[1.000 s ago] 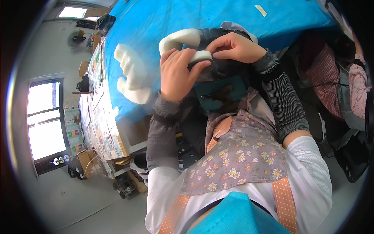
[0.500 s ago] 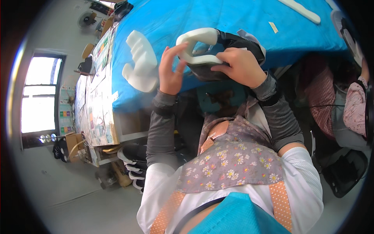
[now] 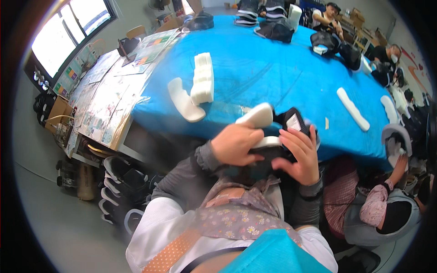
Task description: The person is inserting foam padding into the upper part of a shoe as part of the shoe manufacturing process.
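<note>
A curved white foam piece (image 3: 259, 115) sits partly inside a black fabric cover (image 3: 284, 117) with a white label, at the near edge of the blue-covered table. My left hand (image 3: 237, 143) is closed around the near arm of the foam, its thumb pointing to the right. My right hand (image 3: 300, 154) grips the cover from the right, fingers over the edge where the foam enters and thumb below. How far the foam reaches into the cover is hidden. Left of my hands lie a curved white foam piece (image 3: 184, 102) and a ridged foam block (image 3: 203, 78).
More white foam strips (image 3: 353, 109) lie on the right of the blue table (image 3: 268, 77). Black covered pieces (image 3: 275, 32) stand at the back. A co-worker (image 3: 382, 200) sits close on my right, holding a grey curved piece. Padded pieces (image 3: 114, 186) are stacked beneath the paper-covered table.
My view has tilted up, showing more of the table. My left hand has gone from loosely touching the foam to gripping it; my right hand has shifted onto the cover's right side.
</note>
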The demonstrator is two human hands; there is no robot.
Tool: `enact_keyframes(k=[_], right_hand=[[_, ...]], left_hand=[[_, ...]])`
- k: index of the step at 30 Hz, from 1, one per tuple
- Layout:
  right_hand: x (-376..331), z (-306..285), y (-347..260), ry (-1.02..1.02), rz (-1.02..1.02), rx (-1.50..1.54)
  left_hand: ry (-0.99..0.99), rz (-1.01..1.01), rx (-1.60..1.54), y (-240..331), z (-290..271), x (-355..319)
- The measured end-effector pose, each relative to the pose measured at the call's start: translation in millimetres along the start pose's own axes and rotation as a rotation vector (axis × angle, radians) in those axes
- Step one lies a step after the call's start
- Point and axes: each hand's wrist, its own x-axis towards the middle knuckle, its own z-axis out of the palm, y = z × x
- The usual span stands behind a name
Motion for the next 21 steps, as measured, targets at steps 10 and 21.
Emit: enact_keyframes(k=[10,21], right_hand=[[-49.6,60.9,46.9,0.667,0.791,0.978],[-45.6,39.1,10.2,0.384,0.488,0.924]], left_hand=[[0.373,-0.337,-0.408,12.1,15.6,-73.5],[0.199,-0.449,-0.874,31.6,21.8,-125.8]])
